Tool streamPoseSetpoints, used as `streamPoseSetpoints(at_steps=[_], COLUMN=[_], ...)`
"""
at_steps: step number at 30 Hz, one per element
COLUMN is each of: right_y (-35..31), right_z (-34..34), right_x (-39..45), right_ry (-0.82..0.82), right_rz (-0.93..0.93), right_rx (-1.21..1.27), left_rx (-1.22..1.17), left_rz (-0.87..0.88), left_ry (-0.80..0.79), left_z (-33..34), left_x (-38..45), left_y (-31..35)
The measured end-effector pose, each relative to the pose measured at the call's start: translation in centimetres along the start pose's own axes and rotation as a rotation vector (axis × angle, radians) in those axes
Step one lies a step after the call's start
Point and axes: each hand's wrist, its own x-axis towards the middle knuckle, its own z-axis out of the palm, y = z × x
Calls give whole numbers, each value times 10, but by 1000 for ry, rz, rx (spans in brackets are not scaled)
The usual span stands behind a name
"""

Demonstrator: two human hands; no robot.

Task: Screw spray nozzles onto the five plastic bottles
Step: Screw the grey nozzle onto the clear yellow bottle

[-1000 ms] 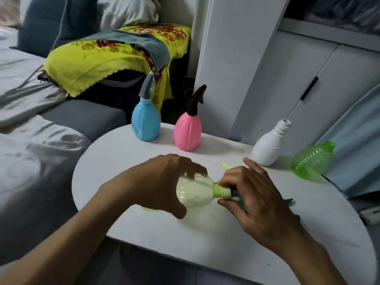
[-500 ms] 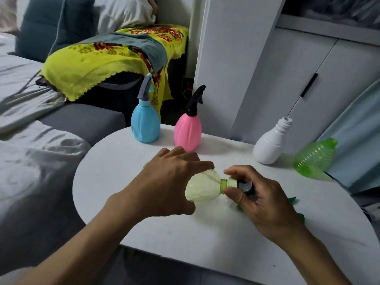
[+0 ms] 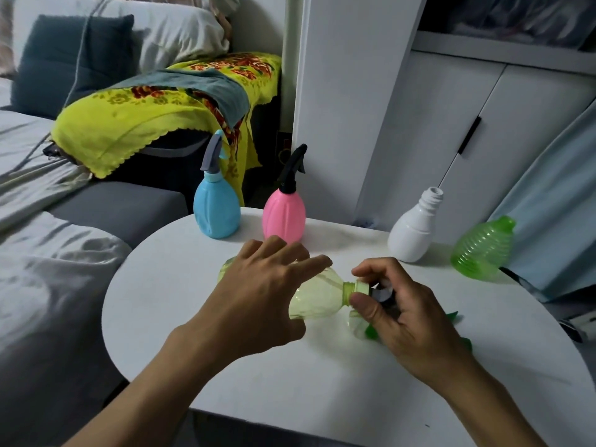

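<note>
The left hand lies over a pale yellow-green bottle that is tipped on its side above the round white table, fingers spread and curled around its body. The right hand pinches the light green collar of a spray nozzle at the bottle's neck, thumb and forefinger closed on it, with the dark nozzle head tucked in the palm. At the far side stand a blue bottle and a pink bottle, each with a nozzle fitted. To the far right a white bottle stands uncapped, and just beside it a green ribbed bottle leans. Green parts peek out beneath the right hand.
</note>
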Motion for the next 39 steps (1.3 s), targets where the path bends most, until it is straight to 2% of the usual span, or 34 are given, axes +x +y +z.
streamPoseSetpoints(at_steps=[6,12,23,27,33,39], right_y=[2,0,-1,0,-2,0], right_z=[-3,-3,-4,-4,-6,-10], right_x=[1,4,4,4,6,4], right_ry=[9,-23,-20,-42,40,-10], right_rz=[-1,37,38,61,56,106], right_rx=[-17,4,12,88,65,70], left_rx=[15,65,120,105,97,88], left_rz=[5,25,23,11,30,8], left_ry=[60,29,83,85,122,108], left_z=[1,1,2,4,5,6], left_x=[2,2,2,3,3,4], left_y=[1,5,4,6,10,12])
